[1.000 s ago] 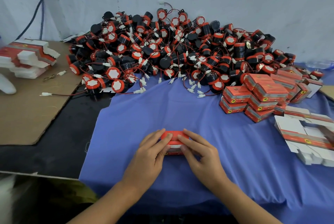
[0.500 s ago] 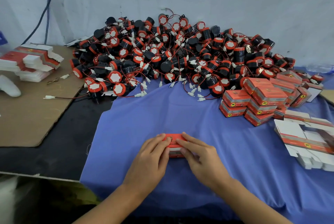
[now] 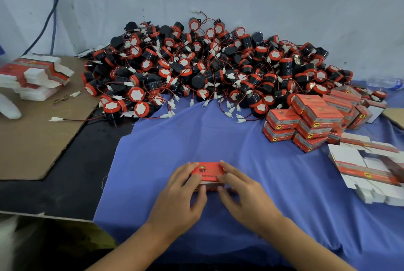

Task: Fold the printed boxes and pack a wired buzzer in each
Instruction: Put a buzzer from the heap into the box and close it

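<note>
The left hand (image 3: pixel 181 196) and the right hand (image 3: pixel 242 196) both grasp the small red printed cardboard box (image 3: pixel 209 172). The box rests on the blue cloth (image 3: pixel 196 139) that covers the worktop, directly in front of the person. The left fingers curl over the box's left end, the right fingers lie across its right end, and both thumbs sit at the near face.

Handling, by judgement:
- The box is thin card, so it is probably light and easily crushed.
- Its printed faces look smooth and may slip.
- Hold it by the two short ends or the folded edges, where card is stiffest. Avoid pressing the broad top panel.
- The cloth is soft and may ruck if the box is dragged.

Not determinable: the hands cover both ends, so flap closure cannot be confirmed, nor whether a buzzer is inside.

Farther right, the flat white-and-red box blanks (image 3: pixel 367 168) are cut off by the frame edge. Beyond them stands the stack of closed red boxes (image 3: pixel 306 122).

At the rear lies the heap of round black-and-red wired buzzers (image 3: pixel 207 69). Their thin red leads are tangled and cannot be traced singly, so take a buzzer by its rigid body, not by the wire.

Far left, a second stack of flat blanks (image 3: pixel 35 76) is partly cropped.
</note>
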Demonstrator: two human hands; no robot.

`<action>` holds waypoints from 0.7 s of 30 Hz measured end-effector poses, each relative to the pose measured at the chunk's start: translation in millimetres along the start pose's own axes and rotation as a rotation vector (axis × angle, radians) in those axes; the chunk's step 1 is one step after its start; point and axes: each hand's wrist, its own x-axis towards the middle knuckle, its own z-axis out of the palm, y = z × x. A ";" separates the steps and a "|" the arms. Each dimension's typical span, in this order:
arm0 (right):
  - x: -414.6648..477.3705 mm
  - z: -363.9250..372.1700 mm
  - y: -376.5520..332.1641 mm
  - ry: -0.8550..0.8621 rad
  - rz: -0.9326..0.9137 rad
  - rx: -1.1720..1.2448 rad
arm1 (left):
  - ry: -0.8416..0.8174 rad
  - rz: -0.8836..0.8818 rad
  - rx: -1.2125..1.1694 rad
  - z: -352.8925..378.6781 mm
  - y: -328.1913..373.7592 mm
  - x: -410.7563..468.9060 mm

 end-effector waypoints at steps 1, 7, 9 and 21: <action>-1.9 -0.1 -0.9 0.004 -0.022 -0.072 | 0.004 0.013 0.029 0.1 1.5 0.3; -11.2 5.5 -14.0 0.060 -0.048 -0.271 | -0.005 0.191 0.296 1.6 0.3 1.7; -16.3 8.8 -14.6 0.075 -0.016 -0.252 | -0.030 0.217 0.314 -1.1 2.1 2.1; -12.6 13.6 -37.9 0.227 0.217 0.047 | 0.129 -0.393 -0.402 15.3 30.8 28.5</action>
